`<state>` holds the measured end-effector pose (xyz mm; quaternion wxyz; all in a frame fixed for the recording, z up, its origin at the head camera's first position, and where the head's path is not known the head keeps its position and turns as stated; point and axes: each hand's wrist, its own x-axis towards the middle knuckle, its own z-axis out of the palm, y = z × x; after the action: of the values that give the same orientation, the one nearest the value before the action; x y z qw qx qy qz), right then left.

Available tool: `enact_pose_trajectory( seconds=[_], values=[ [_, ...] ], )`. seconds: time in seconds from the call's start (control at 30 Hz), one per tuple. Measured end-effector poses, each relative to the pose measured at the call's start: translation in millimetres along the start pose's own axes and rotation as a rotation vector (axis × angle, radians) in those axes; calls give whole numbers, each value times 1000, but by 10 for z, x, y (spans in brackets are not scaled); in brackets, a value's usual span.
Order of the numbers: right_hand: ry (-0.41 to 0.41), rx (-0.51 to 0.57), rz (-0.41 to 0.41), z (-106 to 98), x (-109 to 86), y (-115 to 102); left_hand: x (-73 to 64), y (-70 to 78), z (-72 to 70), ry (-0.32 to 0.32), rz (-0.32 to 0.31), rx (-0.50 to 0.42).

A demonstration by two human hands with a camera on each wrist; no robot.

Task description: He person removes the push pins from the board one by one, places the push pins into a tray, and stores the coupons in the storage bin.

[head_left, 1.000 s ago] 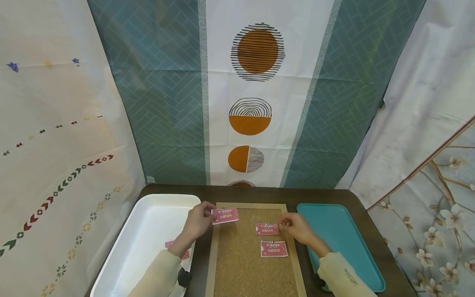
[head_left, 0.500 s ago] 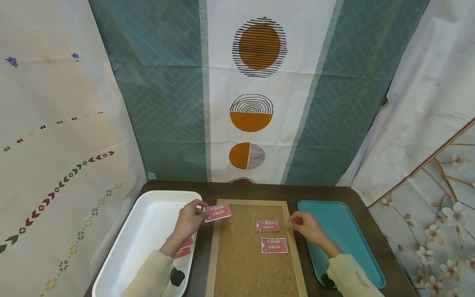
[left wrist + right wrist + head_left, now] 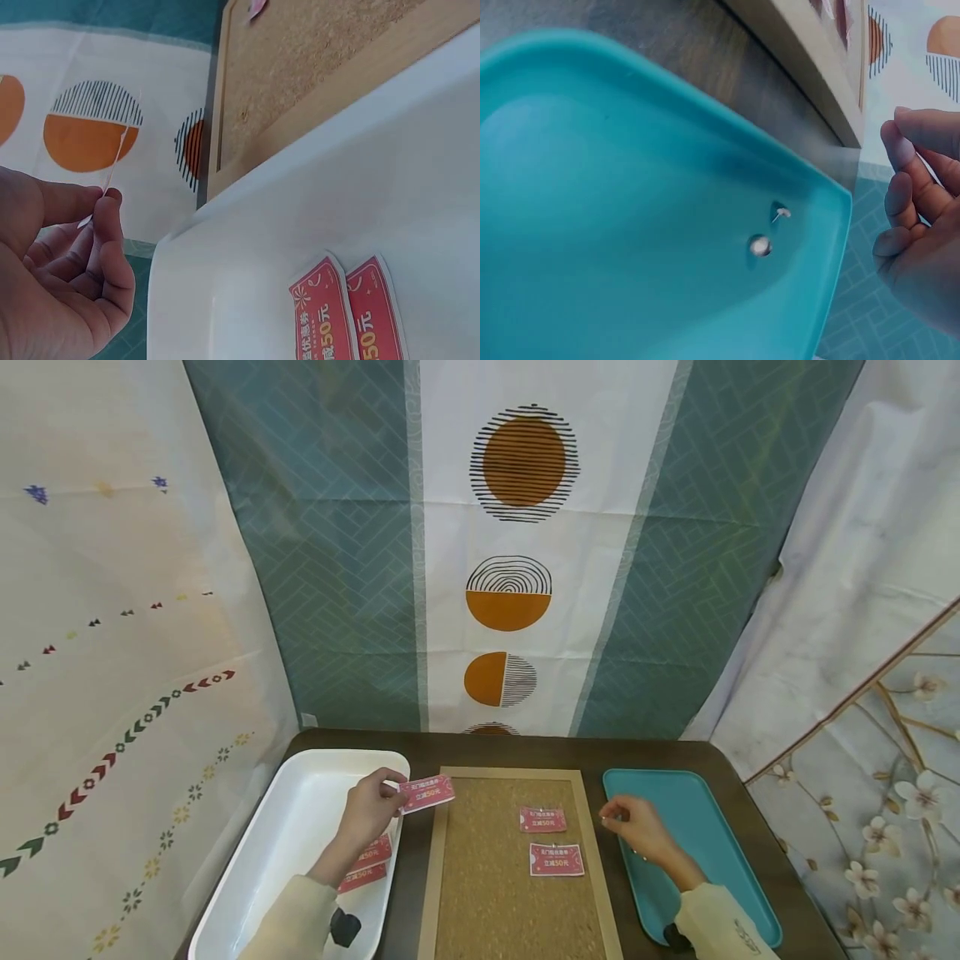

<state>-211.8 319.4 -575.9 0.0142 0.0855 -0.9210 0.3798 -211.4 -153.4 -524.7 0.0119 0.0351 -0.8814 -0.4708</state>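
My left hand (image 3: 371, 810) pinches a pink-and-white coupon (image 3: 427, 793) by its left end, above the gap between the white tray and the corkboard (image 3: 495, 893). The left wrist view shows it edge-on between thumb and forefinger. Two similar coupons (image 3: 324, 315) overlap in the white tray (image 3: 270, 852). Another two, an upper coupon (image 3: 542, 820) and a lower coupon (image 3: 557, 861), hang on the board's right half. My right hand (image 3: 637, 827) is over the teal tray's left edge, pinching a thumbtack almost hidden in its fingertips. Two thumbtacks (image 3: 760, 246) lie in the teal tray (image 3: 630, 187).
A dark brown tabletop (image 3: 525, 747) carries the trays, with the wood-framed board between them. Patterned cloths hang at the back and both sides. The board's frame (image 3: 802, 45) stands close to the teal tray.
My left hand has drawn the coupon leftwards from the board's upper left corner towards the white tray. My right hand has moved right, away from the upper coupon, to the teal tray.
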Motion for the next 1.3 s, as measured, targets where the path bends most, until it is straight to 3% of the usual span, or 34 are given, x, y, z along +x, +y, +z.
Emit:
enact_pose_trajectory(
  seconds=[0.37, 0.7, 1.3],
  values=[
    [-11, -37, 38, -85, -98, 157, -54, -83, -135, 13, -32, -1],
    [4, -58, 46, -175, -182, 292, -121, -260, -254, 10, -41, 36],
    [9, -99, 148, -245, -288, 491, -165, -541, -549, 2, -72, 124]
  ],
)
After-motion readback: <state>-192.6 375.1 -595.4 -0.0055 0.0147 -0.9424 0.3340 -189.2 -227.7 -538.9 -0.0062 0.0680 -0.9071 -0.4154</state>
